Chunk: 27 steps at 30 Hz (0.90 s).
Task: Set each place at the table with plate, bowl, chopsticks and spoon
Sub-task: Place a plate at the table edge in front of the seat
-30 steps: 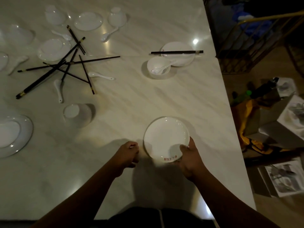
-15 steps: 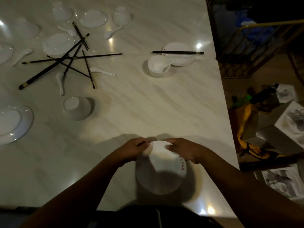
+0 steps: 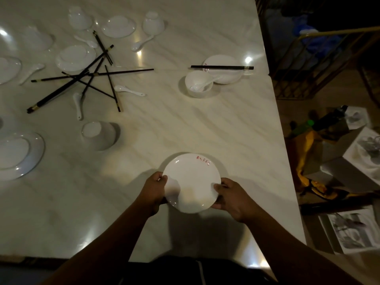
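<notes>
Six white ceramic spoons in all?

— Six: five loose on the pale marble-patterned table and one in the upright white bowl further right. At the left there are also three upturned white bowls and, in the dimness, perhaps five white plates. The tangle of black gold-tipped chopsticks I cannot count.

And the hands?

— Left hand grips the near-left rim of the small round white plate with red marks, thumb on top. Right hand grips the near-right rim, thumb on top, fingers curled under. The plate sits between them, close to the table's near edge. Whether it touches the table, I cannot tell.

Further right?

— One laid place: a far white plate with one black chopstick pair across it, just beside that bowl. Printed cardboard boxes lie on the floor.
</notes>
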Motion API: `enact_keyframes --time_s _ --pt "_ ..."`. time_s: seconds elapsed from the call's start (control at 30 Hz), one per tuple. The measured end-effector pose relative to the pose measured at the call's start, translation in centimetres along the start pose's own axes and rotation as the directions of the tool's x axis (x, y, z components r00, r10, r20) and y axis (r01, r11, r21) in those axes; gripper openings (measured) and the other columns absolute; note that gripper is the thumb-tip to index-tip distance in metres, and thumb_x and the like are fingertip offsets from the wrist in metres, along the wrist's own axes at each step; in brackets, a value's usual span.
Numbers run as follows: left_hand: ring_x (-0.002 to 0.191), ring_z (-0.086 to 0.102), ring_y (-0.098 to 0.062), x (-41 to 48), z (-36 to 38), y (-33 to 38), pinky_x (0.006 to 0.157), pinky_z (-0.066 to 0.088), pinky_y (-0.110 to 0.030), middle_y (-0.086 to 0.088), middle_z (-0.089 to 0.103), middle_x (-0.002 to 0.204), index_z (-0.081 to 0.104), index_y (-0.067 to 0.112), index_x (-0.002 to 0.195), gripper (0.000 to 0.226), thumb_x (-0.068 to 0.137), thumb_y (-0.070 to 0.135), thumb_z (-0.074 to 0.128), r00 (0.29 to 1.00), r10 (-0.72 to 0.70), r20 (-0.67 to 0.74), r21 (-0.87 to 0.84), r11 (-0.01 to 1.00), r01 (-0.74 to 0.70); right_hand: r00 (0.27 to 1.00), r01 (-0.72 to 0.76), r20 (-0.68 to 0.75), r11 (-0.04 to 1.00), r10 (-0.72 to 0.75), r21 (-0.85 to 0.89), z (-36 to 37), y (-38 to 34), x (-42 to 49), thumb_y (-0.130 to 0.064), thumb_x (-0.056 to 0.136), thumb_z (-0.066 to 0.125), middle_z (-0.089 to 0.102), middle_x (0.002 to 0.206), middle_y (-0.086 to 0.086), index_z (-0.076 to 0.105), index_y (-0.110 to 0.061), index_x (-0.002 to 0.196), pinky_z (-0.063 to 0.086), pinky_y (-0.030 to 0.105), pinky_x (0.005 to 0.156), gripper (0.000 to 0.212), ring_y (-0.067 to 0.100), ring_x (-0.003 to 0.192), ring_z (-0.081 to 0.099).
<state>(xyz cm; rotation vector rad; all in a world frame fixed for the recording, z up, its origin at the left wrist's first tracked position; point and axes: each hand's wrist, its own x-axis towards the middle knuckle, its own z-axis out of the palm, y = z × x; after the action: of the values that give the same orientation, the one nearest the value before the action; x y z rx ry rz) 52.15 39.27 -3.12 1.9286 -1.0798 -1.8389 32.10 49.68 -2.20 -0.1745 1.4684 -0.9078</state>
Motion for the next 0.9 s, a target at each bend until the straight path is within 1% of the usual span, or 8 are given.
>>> enact_keyframes --time_s 0.1,0.23,0.3,0.37,0.5,0.63,0.77,0.9 --pt "0.098 0.056 -0.038 -0.1 0.2 -0.1 0.059 0.055 -0.038 -0.019 0.055 0.112 0.057 0.012 0.106 0.015 0.096 0.019 0.048 1.000 -0.029 0.002 -0.016 0.999 0.029 0.980 0.071 -0.176 0.987 -0.096 -0.142 0.5 0.2 0.5 -0.013 0.097 0.049 0.057 0.124 0.011 0.055 -0.010 0.122 0.060 0.043 0.073 0.026 0.032 0.109 0.057" --pt "0.087 0.064 -0.032 -0.2 -0.3 0.0 0.058 0.056 -0.034 -0.019 0.060 0.109 0.058 0.004 0.113 0.022 0.095 0.015 0.052 0.996 -0.060 0.066 0.059 0.997 0.056 0.954 0.108 -0.230 0.935 -0.194 -0.339 0.3 -0.3 1.4 -0.015 0.097 0.048 0.058 0.118 0.007 0.059 -0.013 0.122 0.057 0.055 0.077 0.027 0.031 0.108 0.054" --pt "0.082 0.067 -0.028 -0.5 -0.6 -0.1 0.057 0.055 -0.032 -0.018 0.064 0.102 0.058 0.006 0.111 0.021 0.095 0.019 0.052 0.992 -0.055 0.111 0.106 0.993 0.044 0.935 0.108 -0.259 0.889 -0.243 -0.444 0.1 -0.8 1.9 -0.016 0.097 0.048 0.061 0.116 0.006 0.060 -0.015 0.122 0.055 0.054 0.085 0.028 0.030 0.109 0.055" --pt "0.077 0.069 -0.028 -0.7 -0.7 -0.2 0.059 0.056 -0.033 -0.018 0.067 0.093 0.059 0.008 0.109 0.021 0.096 0.023 0.051 0.988 -0.053 0.144 0.151 0.988 0.031 0.912 0.092 -0.300 0.852 -0.280 -0.516 0.0 -1.3 2.4 -0.016 0.097 0.049 0.063 0.119 0.008 0.060 -0.014 0.123 0.050 0.046 0.097 0.029 0.027 0.111 0.055" --pt "0.071 0.070 -0.026 -0.6 -0.5 -0.6 0.065 0.058 -0.036 -0.018 0.068 0.085 0.059 0.010 0.100 0.016 0.096 0.022 0.051 0.988 -0.048 0.144 0.212 0.977 0.016 0.892 0.085 -0.316 0.807 -0.323 -0.584 0.2 -1.9 3.0 -0.015 0.097 0.049 0.064 0.122 0.009 0.059 -0.012 0.126 0.046 0.038 0.101 0.031 0.026 0.111 0.057" --pt "0.075 0.070 -0.028 -0.1 -0.4 -0.7 0.059 0.057 -0.034 -0.021 0.069 0.088 0.062 0.006 0.104 0.021 0.095 0.023 0.052 0.989 -0.037 0.146 0.307 0.952 -0.010 0.876 0.083 -0.324 0.775 -0.356 -0.627 -0.2 -2.0 3.4 -0.014 0.097 0.047 0.064 0.124 0.008 0.060 -0.013 0.127 0.044 0.036 0.103 0.033 0.027 0.114 0.057" --pt "0.069 0.069 -0.030 0.4 -0.2 -0.5 0.057 0.058 -0.034 -0.022 0.068 0.085 0.065 0.003 0.098 0.024 0.093 0.024 0.054 0.992 -0.025 0.124 0.377 0.926 -0.024 0.867 0.103 -0.312 0.752 -0.389 -0.651 -0.5 -1.9 3.5 -0.012 0.095 0.047 0.064 0.125 0.007 0.061 -0.014 0.126 0.042 0.032 0.100 0.033 0.026 0.115 0.057" --pt "0.072 0.069 -0.028 0.6 -0.4 -0.2 0.060 0.061 -0.037 -0.016 0.070 0.081 0.065 0.007 0.087 0.024 0.090 0.030 0.056 0.994 0.090 0.066 0.519 0.848 -0.111 0.858 0.103 -0.317 0.742 -0.403 -0.662 -0.8 -1.4 2.9 -0.011 0.095 0.049 0.064 0.123 0.008 0.061 -0.012 0.125 0.042 0.031 0.098 0.033 0.026 0.114 0.057"
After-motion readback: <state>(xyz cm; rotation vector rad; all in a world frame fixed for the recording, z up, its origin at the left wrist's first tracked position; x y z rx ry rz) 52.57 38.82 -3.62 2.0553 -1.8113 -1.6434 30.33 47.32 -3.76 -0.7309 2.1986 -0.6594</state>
